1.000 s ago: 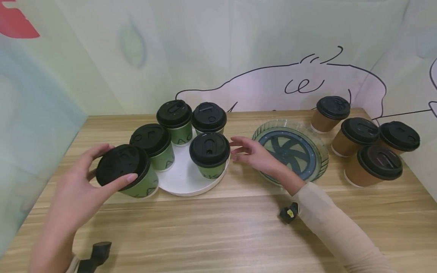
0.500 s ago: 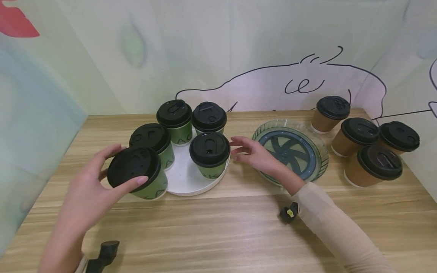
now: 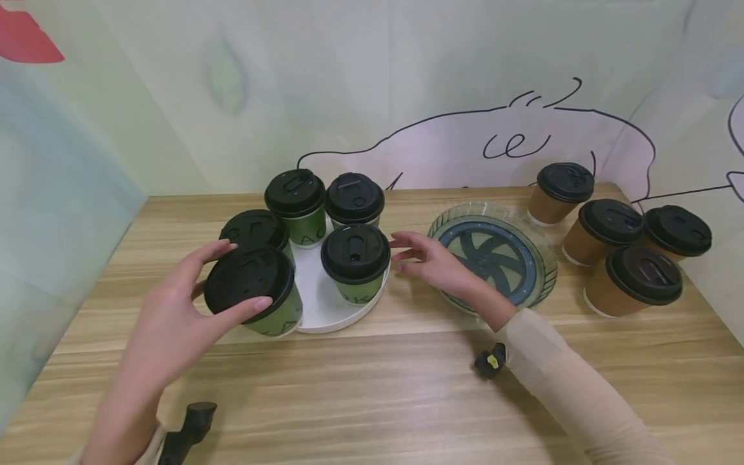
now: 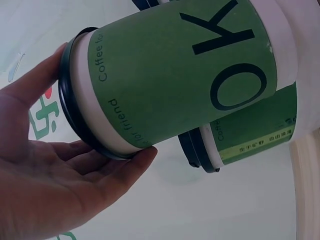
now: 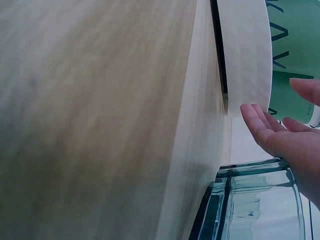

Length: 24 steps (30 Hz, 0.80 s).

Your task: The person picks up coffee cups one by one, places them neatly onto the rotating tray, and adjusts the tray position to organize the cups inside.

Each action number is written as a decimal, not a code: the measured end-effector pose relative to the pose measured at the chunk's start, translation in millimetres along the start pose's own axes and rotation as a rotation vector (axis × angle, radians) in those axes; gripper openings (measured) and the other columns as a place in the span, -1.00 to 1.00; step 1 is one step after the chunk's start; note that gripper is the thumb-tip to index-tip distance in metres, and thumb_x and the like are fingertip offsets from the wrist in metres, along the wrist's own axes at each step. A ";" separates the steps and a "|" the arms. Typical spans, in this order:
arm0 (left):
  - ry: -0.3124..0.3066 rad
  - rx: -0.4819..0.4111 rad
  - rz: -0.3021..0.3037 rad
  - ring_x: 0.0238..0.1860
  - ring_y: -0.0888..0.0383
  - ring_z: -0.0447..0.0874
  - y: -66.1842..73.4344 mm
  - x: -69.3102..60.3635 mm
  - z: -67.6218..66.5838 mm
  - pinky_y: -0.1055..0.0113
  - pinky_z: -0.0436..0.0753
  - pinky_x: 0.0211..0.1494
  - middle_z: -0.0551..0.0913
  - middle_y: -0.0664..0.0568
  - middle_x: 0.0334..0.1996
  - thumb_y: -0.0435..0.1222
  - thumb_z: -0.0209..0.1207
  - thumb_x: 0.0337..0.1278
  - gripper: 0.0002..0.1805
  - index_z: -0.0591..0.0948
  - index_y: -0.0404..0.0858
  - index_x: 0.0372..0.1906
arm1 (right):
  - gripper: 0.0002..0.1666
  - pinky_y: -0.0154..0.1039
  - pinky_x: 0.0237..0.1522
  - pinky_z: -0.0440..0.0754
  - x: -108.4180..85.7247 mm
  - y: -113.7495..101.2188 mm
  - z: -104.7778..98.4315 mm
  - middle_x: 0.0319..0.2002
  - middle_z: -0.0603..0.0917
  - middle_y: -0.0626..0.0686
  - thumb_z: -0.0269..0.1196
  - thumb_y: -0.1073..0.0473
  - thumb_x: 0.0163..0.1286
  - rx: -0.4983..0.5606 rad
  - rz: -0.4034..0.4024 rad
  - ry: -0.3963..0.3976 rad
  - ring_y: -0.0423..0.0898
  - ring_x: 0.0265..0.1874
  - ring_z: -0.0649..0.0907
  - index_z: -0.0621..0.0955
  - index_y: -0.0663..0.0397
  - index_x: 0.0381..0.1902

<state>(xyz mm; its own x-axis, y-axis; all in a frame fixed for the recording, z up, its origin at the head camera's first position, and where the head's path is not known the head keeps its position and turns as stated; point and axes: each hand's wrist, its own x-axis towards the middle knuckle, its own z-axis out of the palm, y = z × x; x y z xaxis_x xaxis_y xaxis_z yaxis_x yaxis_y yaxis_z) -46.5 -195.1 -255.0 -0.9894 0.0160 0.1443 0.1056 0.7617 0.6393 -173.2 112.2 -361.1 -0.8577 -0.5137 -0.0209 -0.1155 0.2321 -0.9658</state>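
The left hand (image 3: 168, 323) grips a green cup with a black lid (image 3: 250, 284) at the front left of a round white plate (image 3: 331, 316). In the left wrist view its thumb and fingers (image 4: 125, 170) hold the rim of that green cup (image 4: 165, 75). Several other lidded green cups stand on the plate, one (image 3: 356, 261) near its right edge. The right hand (image 3: 433, 263) has relaxed fingers at the plate's right edge, holding nothing; in the right wrist view the fingertips of the right hand (image 5: 290, 135) meet the plate's side (image 5: 247, 60).
A clear greenish ribbed dish (image 3: 549, 271) lies partly beneath the right forearm. Several brown cups with black lids, one of them in front (image 3: 616, 290), stand on the wooden table at the right. A printed cloth (image 3: 325, 84) rises behind the table.
My left hand and the gripped green cup have moved right, now overlapping the cup behind at the plate's left front. The right hand has stayed in place.
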 end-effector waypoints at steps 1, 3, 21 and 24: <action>0.004 -0.001 0.007 0.22 -0.19 0.22 1.1 0.6 0.8 -0.17 0.35 0.08 0.30 -0.21 0.24 0.02 0.37 -0.20 -0.07 0.25 -0.19 0.32 | -0.31 -0.13 0.04 0.49 0.3 0.0 0.1 0.19 0.38 0.26 0.13 0.48 0.22 -0.002 0.001 0.001 0.13 0.07 0.48 0.20 0.35 0.31; 0.007 -0.005 0.020 0.22 -0.19 0.23 2.9 1.9 2.1 -0.17 0.35 0.08 0.31 -0.22 0.23 0.00 0.38 -0.20 -0.08 0.25 -0.22 0.31 | -0.31 -0.13 0.04 0.49 0.6 -0.2 0.3 0.19 0.38 0.26 0.14 0.48 0.22 -0.007 0.001 0.001 0.13 0.07 0.48 0.20 0.35 0.31; -0.019 -0.040 0.060 0.21 -0.18 0.24 14.3 11.9 12.8 -0.17 0.36 0.09 0.31 -0.25 0.21 -0.02 0.40 -0.23 -0.08 0.28 -0.27 0.29 | -0.31 -0.15 0.02 0.50 0.1 -0.9 0.8 0.18 0.39 0.28 0.14 0.49 0.22 0.001 0.005 0.009 0.14 0.07 0.48 0.20 0.36 0.30; -0.023 -0.040 0.058 0.22 -0.19 0.24 15.0 12.8 14.1 -0.18 0.35 0.10 0.29 -0.25 0.22 -0.01 0.40 -0.24 -0.06 0.27 -0.28 0.29 | -0.31 -0.15 0.02 0.51 -0.2 -1.3 0.6 0.18 0.38 0.28 0.13 0.49 0.22 0.003 0.006 0.007 0.14 0.07 0.48 0.20 0.36 0.30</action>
<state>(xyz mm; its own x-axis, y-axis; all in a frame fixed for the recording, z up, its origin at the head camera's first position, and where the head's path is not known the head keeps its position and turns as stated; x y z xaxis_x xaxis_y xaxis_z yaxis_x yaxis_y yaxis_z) -59.0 -174.3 -254.2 -0.9835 0.0748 0.1645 0.1661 0.7325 0.6602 -172.6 111.5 -360.0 -0.8618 -0.5066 -0.0249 -0.1088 0.2326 -0.9665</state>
